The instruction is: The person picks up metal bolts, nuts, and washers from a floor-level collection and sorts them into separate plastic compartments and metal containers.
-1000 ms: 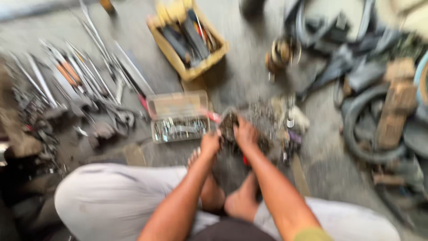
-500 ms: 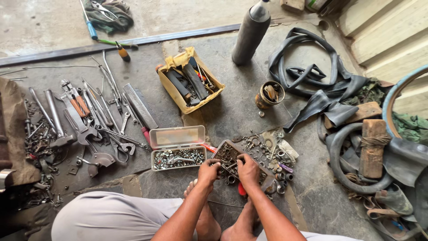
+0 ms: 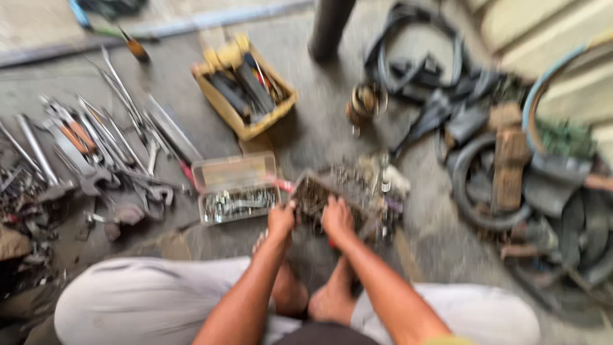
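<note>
Black rubber tyres and inner tubes (image 3: 485,191) are sprawling in loops at three o'clock on the rough concrete floor (image 3: 319,128). Long steel wrenches (image 3: 102,147) are fanning out at nine o'clock. A yellow boxy crate (image 3: 246,86) is sitting at twelve, and a clear plastic case of small shiny fittings (image 3: 236,191) is lying just left of centre. At centre, the left hand (image 3: 281,220) and right hand (image 3: 337,218) are both resting on a small rusty tray of metal bits (image 3: 316,195); blur is hiding whether the fingers are clenching it.
</note>
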